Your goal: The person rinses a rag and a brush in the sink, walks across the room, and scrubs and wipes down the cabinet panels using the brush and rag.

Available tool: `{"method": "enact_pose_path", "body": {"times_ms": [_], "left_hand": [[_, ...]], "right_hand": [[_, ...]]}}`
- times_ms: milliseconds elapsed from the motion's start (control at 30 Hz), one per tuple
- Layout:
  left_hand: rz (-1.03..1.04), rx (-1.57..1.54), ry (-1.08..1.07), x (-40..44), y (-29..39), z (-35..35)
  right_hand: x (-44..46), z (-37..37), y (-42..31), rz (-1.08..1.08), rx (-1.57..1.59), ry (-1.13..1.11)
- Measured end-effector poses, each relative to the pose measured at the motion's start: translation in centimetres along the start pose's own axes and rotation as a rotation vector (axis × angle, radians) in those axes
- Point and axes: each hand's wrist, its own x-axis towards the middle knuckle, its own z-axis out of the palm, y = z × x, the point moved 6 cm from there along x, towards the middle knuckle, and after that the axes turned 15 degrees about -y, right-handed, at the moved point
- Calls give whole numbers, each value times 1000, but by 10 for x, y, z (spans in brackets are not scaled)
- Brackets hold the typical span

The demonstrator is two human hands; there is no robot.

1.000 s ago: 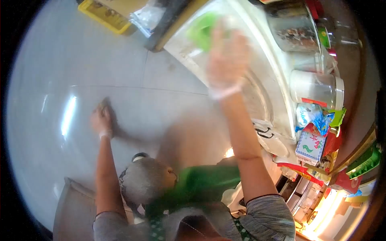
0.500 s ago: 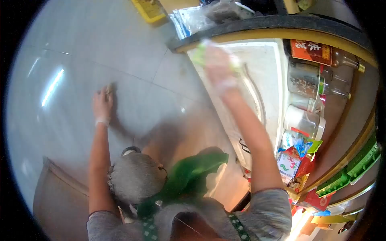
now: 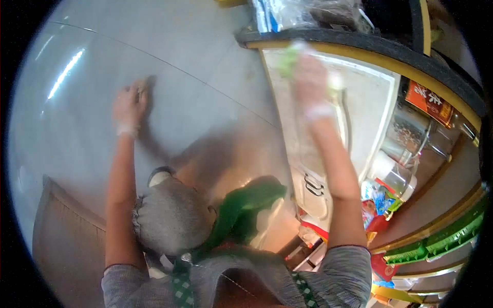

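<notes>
My left hand (image 3: pixel 130 107), with a thin clear glove cuff at the wrist, rests against the grey tiled surface (image 3: pixel 205 51). Its fingers look slightly apart, and a shadow lies beside them. At the upper middle, my right hand (image 3: pixel 311 84), blurred and also gloved, presses a green-and-white cloth (image 3: pixel 290 60) against a white panel (image 3: pixel 370 97). The panel has a curved raised moulding and a dark handle (image 3: pixel 314 185). Green fabric (image 3: pixel 244 205) hangs below and between my arms, beside a rounded grey shape (image 3: pixel 172 218).
Jars (image 3: pixel 393 174), packets and a red-orange labelled item (image 3: pixel 429 102) line the panel's right side. A dark edge (image 3: pixel 359 38) runs above it, with clear plastic bags (image 3: pixel 313 13) beyond. Green plastic racks (image 3: pixel 436 241) stand at the right; a brown panel (image 3: pixel 67 231) is at lower left.
The view has turned and shifted, showing more of the dark edge and bags. My right hand remains on the white panel with the cloth; my left hand stays against the grey surface.
</notes>
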Motion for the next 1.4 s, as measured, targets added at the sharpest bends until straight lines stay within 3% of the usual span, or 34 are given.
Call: {"method": "enact_pose_path", "body": {"times_ms": [33,67,167,233,267,300,333,400,433,500,533,600,633,700,733,767,800,833,900,1033,1100,1133,1167,1200,1233,1300,1333,1367,1400], "left_hand": [[37,17,29,4,-10,12],[73,19,41,0,-12,15],[89,-112,54,5,-21,26],[95,-133,64,3,-25,32],[99,-144,69,-1,-19,27],[47,-206,-22,2,-11,18],[34,-259,22,8,-10,16],[18,-380,85,9,-8,16],[-65,-834,-30,12,14,5],[124,-1060,-8,29,59,-3],[209,-1163,-21,31,81,0],[316,-1024,-78,48,158,16],[281,-1380,-177,37,232,-1],[611,-1093,225,43,323,-10],[207,-1531,-172,31,367,-15],[474,-1027,459,20,389,-21],[393,-1133,562,17,399,-7],[393,-1299,364,4,404,-7],[731,-1125,175,-42,429,14],[919,-980,452,-77,459,-23],[972,-882,644,-52,455,-56],[928,-839,917,-45,456,-90],[871,-878,736,-14,461,-88],[759,-962,914,-9,455,-107],[694,-1128,865,8,448,-89],[449,-1003,1028,30,416,-39],[301,-1052,920,54,386,14],[318,-1549,561,66,371,47],[170,-2026,234,70,360,86]], "right_hand": [[20,63,-35,-86,116,-58],[36,98,-71,-52,20,-134],[44,111,-79,55,352,-438],[2,52,-38,44,-17,-82],[-15,11,-15,15,26,-22],[-35,-10,-4,75,-16,-173],[-51,-18,7,144,-62,-312],[-109,58,-19,71,-154,-195],[-130,101,-33,29,-210,-111],[-171,153,-43,124,-13,-372],[-176,145,-40,156,25,-428],[-198,105,-33,218,112,-594],[-218,104,-24,357,298,-570],[-243,56,-3,419,558,-328],[-267,53,2,431,627,-295],[-290,52,6,446,699,-258],[-315,50,6,523,712,-292],[-341,46,4,603,730,-331],[-389,68,-10,650,790,-323],[-439,104,-29,806,1097,-646],[-435,104,-30,791,1148,-651],[-435,107,-32,773,1185,-641],[-441,112,-34,740,1238,-606],[-446,113,-33,708,1279,-574],[-446,109,-31,669,1291,-526],[-443,99,-27,723,1277,-613],[-440,97,-25,745,1270,-643],[-440,99,-26,706,1265,-619],[-442,106,-29,665,1253,-589]]}}
